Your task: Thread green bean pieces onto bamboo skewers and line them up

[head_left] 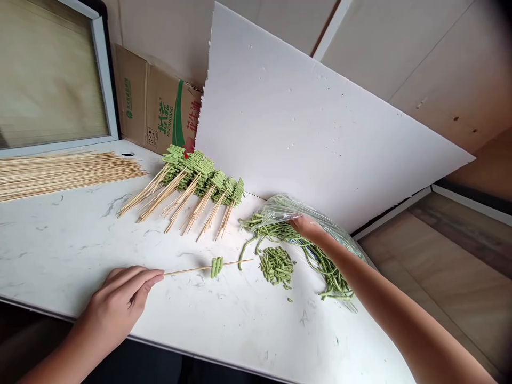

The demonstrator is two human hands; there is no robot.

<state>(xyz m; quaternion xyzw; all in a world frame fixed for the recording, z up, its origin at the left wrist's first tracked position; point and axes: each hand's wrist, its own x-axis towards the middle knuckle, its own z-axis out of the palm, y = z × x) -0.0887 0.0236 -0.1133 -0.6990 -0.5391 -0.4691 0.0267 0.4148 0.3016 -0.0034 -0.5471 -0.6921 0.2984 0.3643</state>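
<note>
My left hand pinches the blunt end of a bamboo skewer, which lies low over the table and points right. A few short cut green bean pieces are threaded side by side near its middle. My right hand reaches into a clear plastic bag at the long green beans; its fingers are hidden by the plastic and beans. Just in front of the bag sits a small heap of cut bean pieces, with one loose piece nearer me.
Several bundles of filled bean skewers lie at the back, sticks toward me. Bare skewers are spread at left. Behind stand a cardboard box and a white board. The white table ends at a front edge near me.
</note>
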